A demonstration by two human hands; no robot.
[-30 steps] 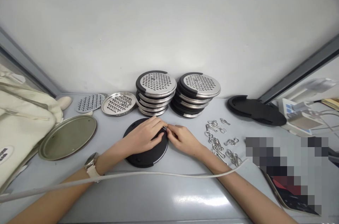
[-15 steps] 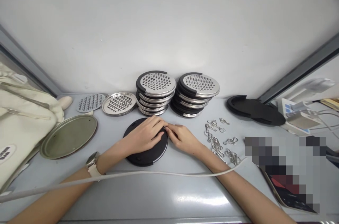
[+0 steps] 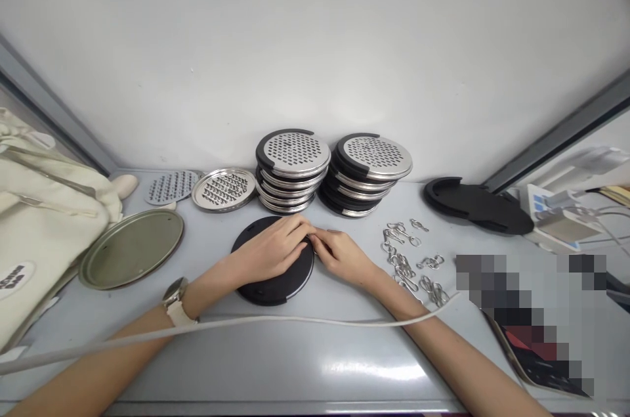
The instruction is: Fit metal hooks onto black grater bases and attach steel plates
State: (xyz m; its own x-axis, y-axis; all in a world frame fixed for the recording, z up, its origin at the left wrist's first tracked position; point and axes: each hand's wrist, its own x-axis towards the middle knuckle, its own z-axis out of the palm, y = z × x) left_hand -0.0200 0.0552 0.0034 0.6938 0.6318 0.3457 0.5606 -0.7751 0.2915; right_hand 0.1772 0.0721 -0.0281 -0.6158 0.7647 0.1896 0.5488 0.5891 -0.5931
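Observation:
A black round disc (image 3: 275,279) lies flat on the grey table (image 3: 275,364) in front of me. My left hand (image 3: 270,247) rests on top of it, fingers curled toward its right rim. My right hand (image 3: 344,258) meets it at that rim, fingertips pinched together on something too small to make out. Both hands touch at the disc's right edge. A loose pile of small metal clips (image 3: 408,259) lies just right of my right hand.
Two stacks of perforated steel discs in black rims (image 3: 293,171) (image 3: 369,174) stand behind. Loose grater discs (image 3: 224,189) (image 3: 171,186), a flat metal lid (image 3: 130,249), a cream bag (image 3: 39,220), black discs (image 3: 475,205) at right, a white cable (image 3: 275,324).
Both hands stay pressed at the disc's right rim with only slight finger shifts. The view has moved a little, nothing else changed.

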